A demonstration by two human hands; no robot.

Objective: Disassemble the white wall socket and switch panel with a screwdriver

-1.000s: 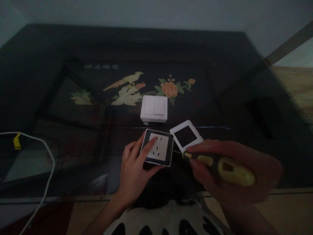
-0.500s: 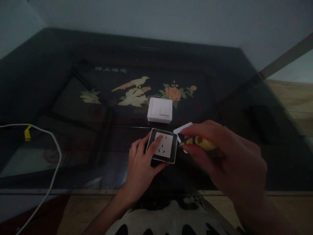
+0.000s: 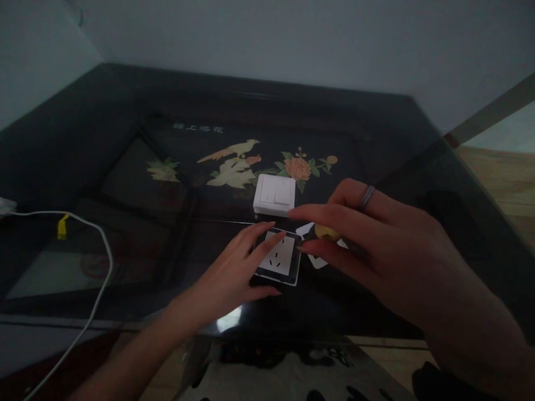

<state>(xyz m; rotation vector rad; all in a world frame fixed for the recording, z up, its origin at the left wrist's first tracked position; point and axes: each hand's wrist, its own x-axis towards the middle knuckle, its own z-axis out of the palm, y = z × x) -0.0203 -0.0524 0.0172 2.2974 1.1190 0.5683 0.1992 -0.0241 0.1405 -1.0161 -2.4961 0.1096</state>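
Note:
A white wall socket (image 3: 279, 256) with a dark surround lies face up on the table. Over its left side reaches my left hand (image 3: 234, 264), fingers stretched out and the thumb apart, below the socket's near edge. To the right, my right hand (image 3: 376, 239) has its index finger and thumb spread close to the socket's right edge. Between them shows the yellow handle of a screwdriver (image 3: 327, 233), which seems held by the curled fingers; its shaft is not visible. Partly under this hand lies a white cover frame (image 3: 318, 262).
A white switch box (image 3: 275, 195) stands just behind the socket. The dark glossy table (image 3: 125, 267) carries a bird-and-flower picture. On the left, a white cable (image 3: 109, 262) with a yellow tag (image 3: 62, 227) runs over the near edge.
The screwdriver has come away from the socket's right edge. My right index finger and thumb have spread apart; my left hand has loosened from around the socket. The view has shifted slightly.

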